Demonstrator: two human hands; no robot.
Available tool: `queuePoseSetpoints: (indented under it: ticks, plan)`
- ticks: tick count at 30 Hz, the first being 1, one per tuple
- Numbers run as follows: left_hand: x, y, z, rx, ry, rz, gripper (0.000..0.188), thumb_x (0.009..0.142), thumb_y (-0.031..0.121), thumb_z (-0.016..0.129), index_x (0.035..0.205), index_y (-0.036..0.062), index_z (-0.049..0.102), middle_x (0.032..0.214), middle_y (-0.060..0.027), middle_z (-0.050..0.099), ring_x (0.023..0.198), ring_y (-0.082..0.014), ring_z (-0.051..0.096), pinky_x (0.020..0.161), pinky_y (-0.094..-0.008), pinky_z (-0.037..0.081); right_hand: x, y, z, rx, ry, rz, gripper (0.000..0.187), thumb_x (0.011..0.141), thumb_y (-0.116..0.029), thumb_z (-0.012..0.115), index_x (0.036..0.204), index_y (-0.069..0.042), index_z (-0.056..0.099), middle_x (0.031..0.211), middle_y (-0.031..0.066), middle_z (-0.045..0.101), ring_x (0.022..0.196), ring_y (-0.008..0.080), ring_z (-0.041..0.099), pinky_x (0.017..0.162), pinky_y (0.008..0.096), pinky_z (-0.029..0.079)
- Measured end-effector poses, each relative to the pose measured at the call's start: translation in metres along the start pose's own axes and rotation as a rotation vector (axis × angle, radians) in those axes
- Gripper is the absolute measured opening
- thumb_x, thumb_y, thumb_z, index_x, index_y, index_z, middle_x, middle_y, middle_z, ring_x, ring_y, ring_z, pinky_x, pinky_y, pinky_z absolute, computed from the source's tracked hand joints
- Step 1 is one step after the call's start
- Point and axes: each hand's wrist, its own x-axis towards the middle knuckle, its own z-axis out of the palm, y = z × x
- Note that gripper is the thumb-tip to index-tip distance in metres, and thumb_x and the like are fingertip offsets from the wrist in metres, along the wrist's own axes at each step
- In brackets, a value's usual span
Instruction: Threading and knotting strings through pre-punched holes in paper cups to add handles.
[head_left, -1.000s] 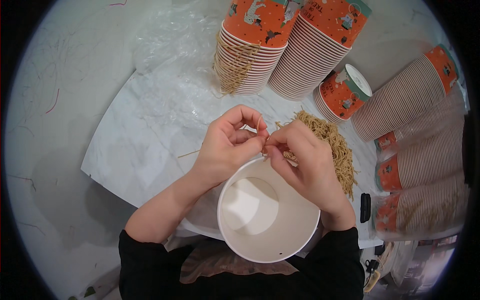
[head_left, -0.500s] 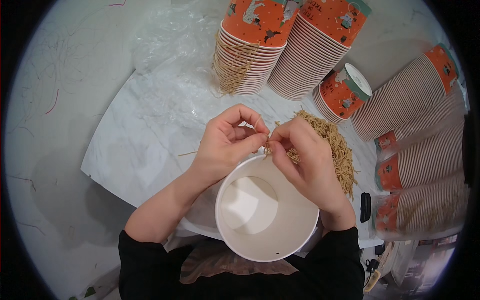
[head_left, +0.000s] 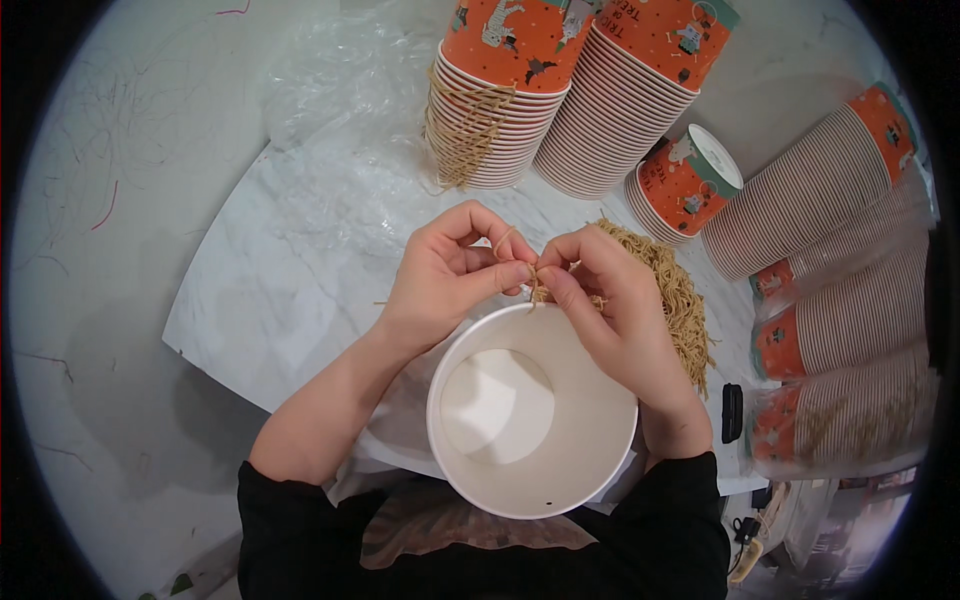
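Observation:
Both hands meet over the far rim of a white-lined paper bucket (head_left: 590, 420), which is tilted so that I look down into it. A thin tan cord (head_left: 535, 293) runs between the fingertips there. My left hand (head_left: 455, 275) is closed, pinching the cord between thumb and forefinger, and a small loop of it stands up at those fingers. From the other side my right hand (head_left: 605, 300) pinches the same cord, its fingertips touching the left ones. Just beyond my right hand lies a heap of tan cords (head_left: 680, 300), partly hidden by it.
At the back stand two tall stacks of orange printed buckets (head_left: 510, 45), the left one draped with cords. A shorter stack (head_left: 685, 190) is beside them. Plastic-wrapped stacks (head_left: 840, 330) lie along the right. Clear plastic film (head_left: 345, 110) covers the far left; a small black object (head_left: 732, 413) lies right.
Both hands have shifted slightly, the right fingertips closing in against the left ones at the cord. The bucket has moved a little away from me and to the left.

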Motion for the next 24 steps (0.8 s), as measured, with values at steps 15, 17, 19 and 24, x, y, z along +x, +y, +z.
queuePoseSetpoints:
  ticks: [15, 17, 19, 24]
  plan:
    - [-0.002, -0.003, 0.004, -0.072, 0.024, -0.044, 0.018, 0.087, -0.007, 0.07, 0.092, 0.0022, 0.056, 0.099, -0.0069, 0.066, 0.087, -0.0105, 0.067, 0.079, -0.024, 0.057, 0.001, 0.002, -0.001, 0.086, 0.004, 0.101, 0.011, 0.092, -0.008, 0.067, 0.098, 0.001, 0.062, 0.083, 0.0058, 0.063, 0.073, 0.0114, 0.061, 0.065, 0.0269, 0.05]
    - [-0.003, -0.003, 0.005, -0.051, 0.038, -0.026, 0.017, 0.088, -0.006, 0.07, 0.091, 0.0021, 0.056, 0.098, -0.0071, 0.067, 0.087, -0.0102, 0.067, 0.078, -0.024, 0.057, 0.001, 0.002, 0.0, 0.066, -0.005, 0.092, 0.012, 0.092, -0.008, 0.067, 0.099, 0.001, 0.062, 0.083, 0.0059, 0.063, 0.073, 0.0117, 0.061, 0.065, 0.027, 0.05]
    - [-0.002, -0.002, 0.006, -0.041, 0.042, -0.013, 0.016, 0.088, -0.006, 0.07, 0.091, 0.0021, 0.057, 0.099, -0.0074, 0.067, 0.087, -0.0102, 0.067, 0.078, -0.0239, 0.057, -0.001, 0.0, -0.002, 0.065, -0.011, 0.063, 0.013, 0.093, -0.009, 0.067, 0.1, 0.001, 0.063, 0.084, 0.0058, 0.064, 0.072, 0.0117, 0.061, 0.065, 0.0261, 0.049]
    - [-0.004, 0.0, 0.007, -0.034, 0.042, -0.033, 0.019, 0.088, -0.008, 0.069, 0.091, 0.0034, 0.054, 0.1, -0.009, 0.066, 0.089, -0.011, 0.066, 0.08, -0.0255, 0.057, 0.001, 0.004, -0.002, 0.072, -0.021, 0.106, 0.014, 0.092, -0.01, 0.068, 0.099, 0.001, 0.064, 0.083, 0.0047, 0.064, 0.073, 0.0104, 0.06, 0.065, 0.0253, 0.048]
